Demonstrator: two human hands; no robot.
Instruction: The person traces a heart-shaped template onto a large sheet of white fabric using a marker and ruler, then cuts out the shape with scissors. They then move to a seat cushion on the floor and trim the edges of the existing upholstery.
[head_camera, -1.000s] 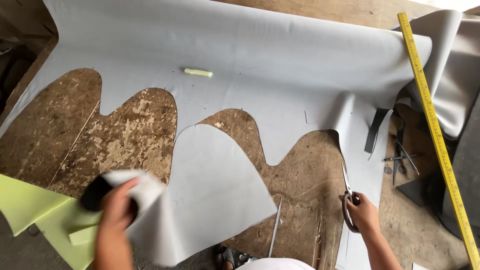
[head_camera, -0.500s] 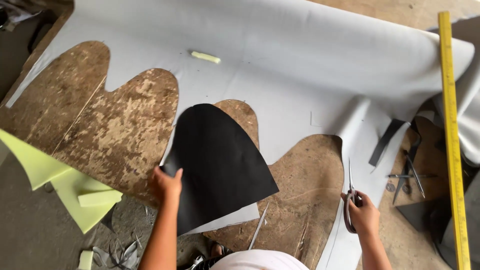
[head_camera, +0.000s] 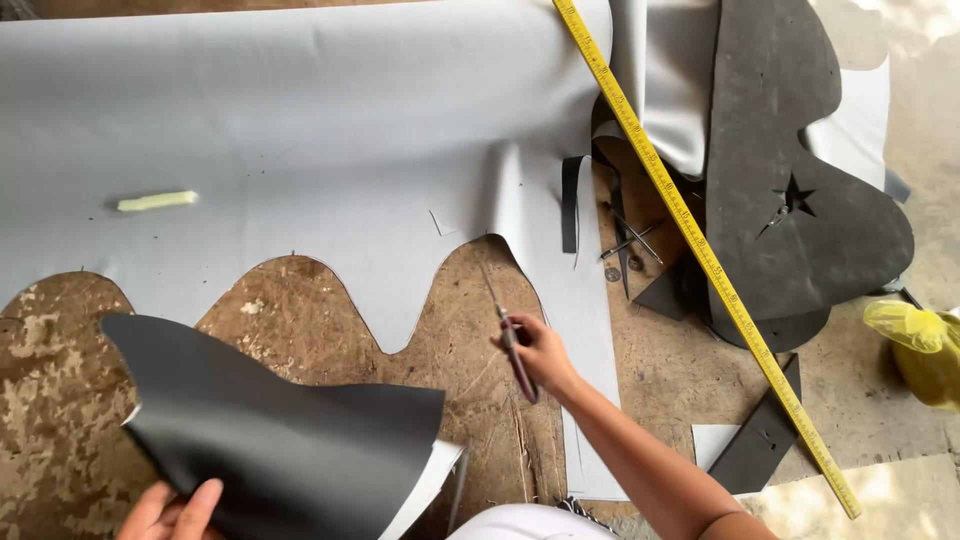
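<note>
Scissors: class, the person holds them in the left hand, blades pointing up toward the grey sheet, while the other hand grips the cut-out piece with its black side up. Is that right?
Not quite. The head view shows the scissors in the right hand, not the left. The rest stands: the blades point up toward the grey sheet, and the left hand grips the cut-out piece, black side up.

A cutting workshop for sheet material such as vinyl or leather. A wide grey sheet with a scalloped cut edge lies spread over a worn, stained wooden surface. A long yellow measuring rule runs diagonally across it, a pale green stick of marking chalk rests on the sheet, and dark grey cut pattern pieces and offcut strips lie scattered around.
</note>
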